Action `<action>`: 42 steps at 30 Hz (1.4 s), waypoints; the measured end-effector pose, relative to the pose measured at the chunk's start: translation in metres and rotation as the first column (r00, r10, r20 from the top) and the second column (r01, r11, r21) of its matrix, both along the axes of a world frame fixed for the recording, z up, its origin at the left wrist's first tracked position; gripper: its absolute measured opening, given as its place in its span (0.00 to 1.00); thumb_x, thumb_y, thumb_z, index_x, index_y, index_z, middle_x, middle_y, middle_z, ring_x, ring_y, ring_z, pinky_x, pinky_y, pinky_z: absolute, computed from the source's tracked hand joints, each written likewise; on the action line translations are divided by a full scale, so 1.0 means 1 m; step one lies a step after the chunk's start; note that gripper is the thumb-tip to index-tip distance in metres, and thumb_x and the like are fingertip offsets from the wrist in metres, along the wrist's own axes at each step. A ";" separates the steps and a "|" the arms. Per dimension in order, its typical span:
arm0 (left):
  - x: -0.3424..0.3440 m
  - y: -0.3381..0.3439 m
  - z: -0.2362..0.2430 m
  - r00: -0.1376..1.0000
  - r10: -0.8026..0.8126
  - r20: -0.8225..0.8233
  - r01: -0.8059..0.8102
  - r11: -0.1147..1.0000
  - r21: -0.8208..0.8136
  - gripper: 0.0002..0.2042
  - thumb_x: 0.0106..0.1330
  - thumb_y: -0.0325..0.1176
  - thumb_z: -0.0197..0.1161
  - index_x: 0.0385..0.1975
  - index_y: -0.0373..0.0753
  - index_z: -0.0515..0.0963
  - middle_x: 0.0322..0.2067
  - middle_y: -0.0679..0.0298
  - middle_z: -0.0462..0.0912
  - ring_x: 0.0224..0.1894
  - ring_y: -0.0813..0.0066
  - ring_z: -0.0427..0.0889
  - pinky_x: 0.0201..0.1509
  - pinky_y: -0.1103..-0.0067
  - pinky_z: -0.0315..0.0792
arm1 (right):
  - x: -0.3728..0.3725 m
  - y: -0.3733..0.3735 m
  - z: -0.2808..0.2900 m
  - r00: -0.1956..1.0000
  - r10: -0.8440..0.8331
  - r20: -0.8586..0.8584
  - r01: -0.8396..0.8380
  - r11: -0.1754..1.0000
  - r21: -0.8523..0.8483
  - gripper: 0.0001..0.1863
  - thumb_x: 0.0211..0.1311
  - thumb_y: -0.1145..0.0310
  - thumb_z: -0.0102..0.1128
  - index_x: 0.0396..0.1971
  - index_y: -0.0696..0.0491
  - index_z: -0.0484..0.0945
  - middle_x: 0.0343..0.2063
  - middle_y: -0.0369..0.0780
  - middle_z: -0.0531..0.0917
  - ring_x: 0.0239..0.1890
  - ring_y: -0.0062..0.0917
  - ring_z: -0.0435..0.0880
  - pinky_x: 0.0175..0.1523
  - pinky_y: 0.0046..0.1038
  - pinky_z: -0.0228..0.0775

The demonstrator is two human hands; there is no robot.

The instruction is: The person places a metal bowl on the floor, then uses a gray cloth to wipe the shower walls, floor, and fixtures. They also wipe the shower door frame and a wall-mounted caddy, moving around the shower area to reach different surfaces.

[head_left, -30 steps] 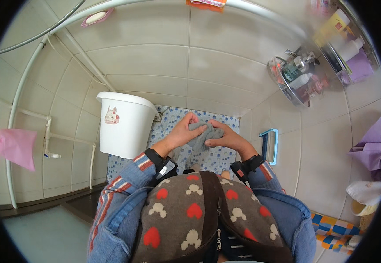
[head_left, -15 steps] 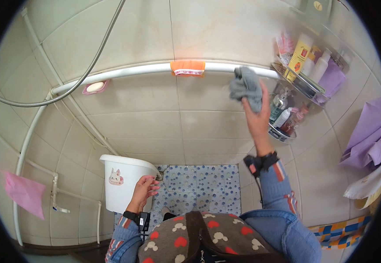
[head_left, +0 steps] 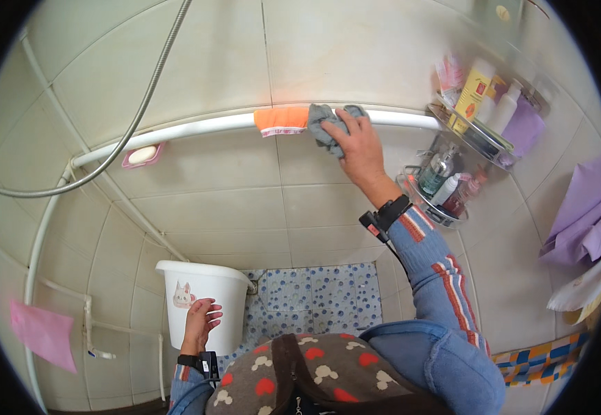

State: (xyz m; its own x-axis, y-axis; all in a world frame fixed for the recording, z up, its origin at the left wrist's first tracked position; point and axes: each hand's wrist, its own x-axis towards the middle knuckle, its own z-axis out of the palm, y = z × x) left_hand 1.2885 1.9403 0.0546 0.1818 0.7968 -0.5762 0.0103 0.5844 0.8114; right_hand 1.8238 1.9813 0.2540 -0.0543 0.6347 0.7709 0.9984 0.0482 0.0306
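Observation:
My right hand (head_left: pixel 364 153) is closed around a crumpled grey cloth (head_left: pixel 322 133). It holds the cloth against the white horizontal pipe (head_left: pixel 400 119) that runs along the tiled wall. Just left of the grey cloth, an orange cloth (head_left: pixel 281 119) with a white and pink border hangs over the same pipe, and the two touch or nearly touch. My left hand (head_left: pixel 201 322) hovers low in front of a white plastic tub (head_left: pixel 228 297) with a rabbit sticker. Its fingers are loosely bent, slightly apart, with nothing in them.
Corner shelves (head_left: pixel 433 207) at the right carry several bottles and tubes. A soap dish (head_left: pixel 143 155) with white soap sits beneath the pipe's left part. The metal shower hose (head_left: pixel 154 83) loops across the upper left. Purple cloth (head_left: pixel 577 207) hangs far right, pink cloth (head_left: pixel 43 333) far left.
My right hand has carried the grey cloth left and brought it onto the pipe beside the orange cloth. My left hand has shifted left and slightly down. The view has moved a little.

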 end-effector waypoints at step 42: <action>-0.186 -0.031 -0.034 0.861 0.507 -0.041 -0.508 0.861 -0.026 0.11 0.78 0.42 0.57 0.49 0.43 0.78 0.40 0.67 0.86 0.38 0.78 0.85 0.42 0.79 0.79 | -0.134 0.162 -0.196 0.985 0.170 0.018 -0.159 0.948 -0.274 0.35 0.43 0.86 0.64 0.57 0.48 0.80 0.58 0.41 0.77 0.60 0.47 0.72 0.66 0.46 0.67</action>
State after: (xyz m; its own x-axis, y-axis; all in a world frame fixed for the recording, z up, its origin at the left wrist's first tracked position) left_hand 1.1022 1.9097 0.0207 -0.2612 0.7533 -0.6036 -0.2701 0.5433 0.7949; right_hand 1.6899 2.1429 0.0580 -0.2029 0.7989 0.5661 0.9741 0.2234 0.0339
